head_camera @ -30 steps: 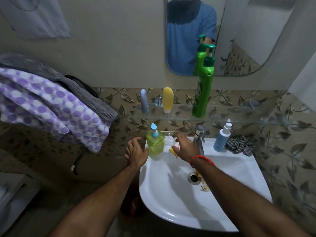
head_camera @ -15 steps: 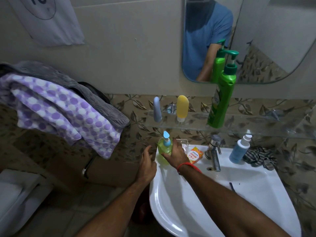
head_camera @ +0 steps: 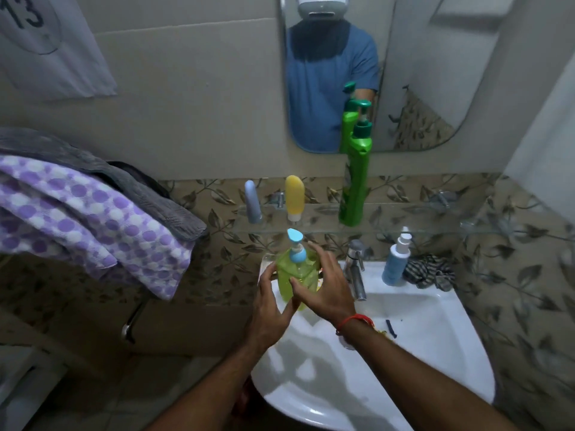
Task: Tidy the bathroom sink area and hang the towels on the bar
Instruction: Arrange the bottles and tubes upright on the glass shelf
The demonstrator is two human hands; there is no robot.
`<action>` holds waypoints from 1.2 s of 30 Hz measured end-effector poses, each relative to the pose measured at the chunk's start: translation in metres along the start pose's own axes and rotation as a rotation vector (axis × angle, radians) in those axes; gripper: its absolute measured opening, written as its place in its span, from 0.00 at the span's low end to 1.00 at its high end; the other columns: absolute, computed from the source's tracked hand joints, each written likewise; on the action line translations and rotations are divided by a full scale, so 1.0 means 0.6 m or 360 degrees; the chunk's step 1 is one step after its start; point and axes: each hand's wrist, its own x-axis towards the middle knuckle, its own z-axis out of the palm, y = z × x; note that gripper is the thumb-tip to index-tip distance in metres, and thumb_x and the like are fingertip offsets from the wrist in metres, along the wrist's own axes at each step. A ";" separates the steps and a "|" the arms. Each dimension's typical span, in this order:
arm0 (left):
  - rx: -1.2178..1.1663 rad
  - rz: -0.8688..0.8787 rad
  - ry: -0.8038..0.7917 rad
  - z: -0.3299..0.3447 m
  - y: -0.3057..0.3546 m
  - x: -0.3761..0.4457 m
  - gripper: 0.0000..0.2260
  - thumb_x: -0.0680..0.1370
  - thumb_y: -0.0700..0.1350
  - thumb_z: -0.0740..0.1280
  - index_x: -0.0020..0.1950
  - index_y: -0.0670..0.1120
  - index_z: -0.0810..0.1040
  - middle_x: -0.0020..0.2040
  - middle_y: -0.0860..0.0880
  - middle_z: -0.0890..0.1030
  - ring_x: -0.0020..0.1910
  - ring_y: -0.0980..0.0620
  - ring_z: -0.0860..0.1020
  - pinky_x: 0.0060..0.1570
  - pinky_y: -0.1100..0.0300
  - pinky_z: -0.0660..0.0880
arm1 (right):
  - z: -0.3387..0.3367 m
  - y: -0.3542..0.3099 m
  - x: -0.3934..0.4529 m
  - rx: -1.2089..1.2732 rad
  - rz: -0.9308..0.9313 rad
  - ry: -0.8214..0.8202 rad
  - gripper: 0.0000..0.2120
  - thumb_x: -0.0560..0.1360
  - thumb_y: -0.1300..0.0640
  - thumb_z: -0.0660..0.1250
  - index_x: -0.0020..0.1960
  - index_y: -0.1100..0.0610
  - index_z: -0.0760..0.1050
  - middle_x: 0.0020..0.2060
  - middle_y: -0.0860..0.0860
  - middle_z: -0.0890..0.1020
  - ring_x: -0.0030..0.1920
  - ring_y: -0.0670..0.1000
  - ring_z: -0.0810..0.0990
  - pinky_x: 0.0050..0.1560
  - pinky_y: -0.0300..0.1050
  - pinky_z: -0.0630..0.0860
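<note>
A yellow-green soap dispenser (head_camera: 291,270) with a light blue pump stands at the back left corner of the white sink (head_camera: 420,346). My right hand (head_camera: 323,287) wraps its right side and front. My left hand (head_camera: 270,306) touches its left side, fingers spread. A purple dotted towel (head_camera: 93,213) and a grey towel (head_camera: 130,178) lie heaped at the left, above a chrome bar (head_camera: 132,321). A striped cloth (head_camera: 429,272) is bunched at the sink's back right.
A glass shelf (head_camera: 404,228) above the sink carries a grey-blue tube (head_camera: 252,202), a yellow tube (head_camera: 295,197) and a tall green pump bottle (head_camera: 354,178). A blue spray bottle (head_camera: 396,259) stands by the tap (head_camera: 356,269). A small dark item (head_camera: 390,328) lies in the basin. A mirror (head_camera: 420,73) hangs above.
My right hand left the orange pack and took hold of the soap dispenser. My left hand closed in against the dispenser's left side. The view shifted, so the sink sits differently in frame.
</note>
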 end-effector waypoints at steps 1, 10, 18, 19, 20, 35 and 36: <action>0.0002 0.0050 -0.0017 0.014 0.021 0.002 0.34 0.76 0.66 0.67 0.77 0.61 0.57 0.71 0.62 0.69 0.70 0.56 0.71 0.68 0.55 0.72 | -0.024 -0.005 -0.005 0.0040 -0.0022 0.0095 0.36 0.67 0.41 0.74 0.72 0.47 0.66 0.62 0.43 0.75 0.62 0.45 0.76 0.59 0.48 0.78; -0.0152 0.0464 0.0055 0.114 0.248 0.046 0.24 0.79 0.47 0.69 0.74 0.51 0.69 0.68 0.55 0.75 0.68 0.58 0.73 0.68 0.59 0.71 | -0.230 0.008 0.035 -0.0038 -0.0104 0.0944 0.23 0.72 0.46 0.73 0.61 0.56 0.75 0.55 0.52 0.78 0.55 0.56 0.78 0.55 0.60 0.77; 0.0004 0.0308 0.0022 0.123 0.245 0.031 0.11 0.79 0.42 0.68 0.59 0.54 0.79 0.55 0.59 0.82 0.59 0.53 0.77 0.64 0.44 0.70 | -0.290 0.000 0.136 0.0020 0.0069 0.1130 0.26 0.67 0.37 0.76 0.57 0.49 0.74 0.55 0.49 0.80 0.57 0.53 0.78 0.56 0.55 0.78; 0.0023 0.0274 0.0008 0.119 0.241 0.029 0.11 0.79 0.42 0.68 0.59 0.55 0.79 0.55 0.61 0.82 0.59 0.54 0.77 0.64 0.46 0.69 | -0.285 0.001 0.148 -0.0002 0.0076 0.1117 0.26 0.66 0.38 0.76 0.57 0.49 0.74 0.55 0.49 0.79 0.57 0.52 0.77 0.56 0.53 0.78; 0.0038 0.0259 -0.0001 0.115 0.238 0.027 0.11 0.80 0.43 0.67 0.58 0.56 0.79 0.54 0.61 0.82 0.59 0.55 0.77 0.64 0.46 0.68 | -0.278 0.003 0.157 -0.0020 0.0087 0.1096 0.26 0.65 0.38 0.77 0.57 0.49 0.74 0.55 0.49 0.79 0.58 0.51 0.77 0.56 0.51 0.77; -0.0052 -0.0087 0.0065 0.062 0.169 0.027 0.12 0.79 0.39 0.68 0.51 0.58 0.81 0.49 0.58 0.84 0.53 0.54 0.82 0.55 0.40 0.77 | -0.230 0.059 0.168 0.0037 0.0121 0.1011 0.27 0.74 0.45 0.72 0.64 0.57 0.67 0.62 0.57 0.72 0.64 0.55 0.71 0.55 0.35 0.71; -0.0036 -0.0116 0.0043 0.066 0.169 0.027 0.13 0.79 0.40 0.68 0.50 0.60 0.80 0.48 0.59 0.84 0.53 0.55 0.81 0.56 0.39 0.77 | -0.232 0.068 0.155 0.0020 0.0064 0.1148 0.22 0.76 0.48 0.69 0.62 0.59 0.68 0.60 0.58 0.74 0.61 0.57 0.73 0.59 0.45 0.73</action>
